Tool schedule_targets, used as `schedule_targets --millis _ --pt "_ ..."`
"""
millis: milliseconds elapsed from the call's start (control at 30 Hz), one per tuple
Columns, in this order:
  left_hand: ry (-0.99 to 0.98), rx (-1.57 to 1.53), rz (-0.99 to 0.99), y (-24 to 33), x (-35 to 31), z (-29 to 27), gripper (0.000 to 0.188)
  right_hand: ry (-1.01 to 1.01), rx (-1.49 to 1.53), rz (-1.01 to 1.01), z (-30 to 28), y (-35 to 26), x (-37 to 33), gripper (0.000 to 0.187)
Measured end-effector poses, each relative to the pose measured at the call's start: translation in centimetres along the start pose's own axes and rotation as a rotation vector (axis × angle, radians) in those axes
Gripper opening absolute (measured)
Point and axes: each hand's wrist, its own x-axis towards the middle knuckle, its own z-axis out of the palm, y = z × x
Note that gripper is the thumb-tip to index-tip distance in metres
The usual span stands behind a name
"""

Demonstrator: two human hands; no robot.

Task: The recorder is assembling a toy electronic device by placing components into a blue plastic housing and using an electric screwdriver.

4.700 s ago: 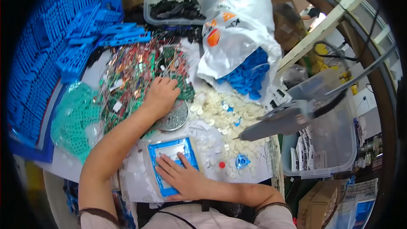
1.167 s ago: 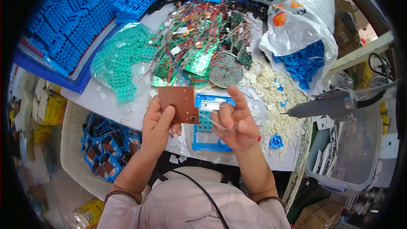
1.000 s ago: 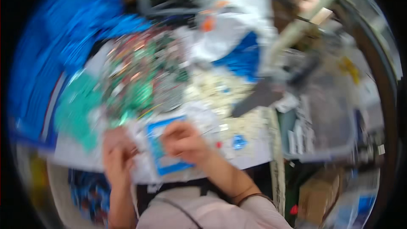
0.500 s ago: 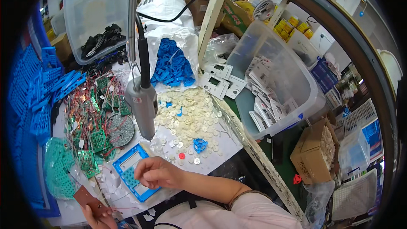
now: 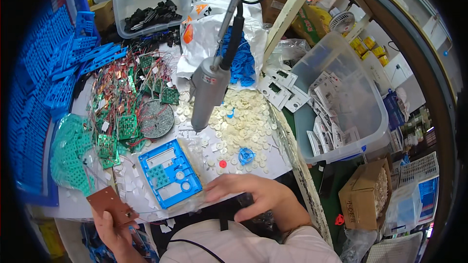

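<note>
Gripping a brown board (image 5: 111, 204) by its lower edge, left hand (image 5: 114, 236) low at table's left front, thumb on the upper face, board tilted. Right hand (image 5: 258, 192) unclenched, holding nothing, fingers spread and thumb apart, just beside the lower right corner of a blue frame (image 5: 189, 165); fingertips may or may not touch the clear wrap there, hard to tell from above. Frame lies flat on the white table (image 5: 73, 209), between the hands and a little beyond them, a teal pad (image 5: 158, 177) in its left part. Above the frame's far side, a grey power screwdriver (image 5: 208, 92) hangs, tip down. Beyond, to the left: green circuit boards (image 5: 127, 125) tangled with wires, and teal pads in a clear bag (image 5: 70, 148). To the right: loose off-white discs (image 5: 239, 122), a red disc (image 5: 223, 164), a round blue part (image 5: 246, 156). Farther out: blue racks of parts (image 5: 44, 83) at far left, white sack (image 5: 195, 48) with blue pieces (image 5: 241, 65) at the back, clear bin (image 5: 341, 153) of white panels (image 5: 324, 134) right of the table.
</note>
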Motion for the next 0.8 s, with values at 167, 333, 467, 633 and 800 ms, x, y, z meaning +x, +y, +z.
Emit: schedule_targets --millis 167,333,467,633,800 --pt "-0.128 -0.044 -0.061 -0.5 -0.7 1.7 0.064 0.243 -0.265 0.023 0.6 -0.6 1.7 0.047" --pt "-0.243 -0.008 -0.096 0.3 -1.4 2.4 0.062 0.221 -0.668 0.03 2.7 -1.2 5.3 0.058" --pt "-0.375 0.07 -0.248 1.1 -2.3 3.2 0.059 0.062 -0.343 -0.047 5.4 1.5 6.6 0.061" --pt "-0.341 0.111 -0.283 0.0 -2.9 2.9 0.05 -0.014 -0.028 0.148 6.4 2.4 7.4 0.025" --pt "-0.461 0.06 -0.327 0.3 -0.5 2.2 0.029 0.144 -0.014 0.153 5.7 2.0 7.8 0.011"
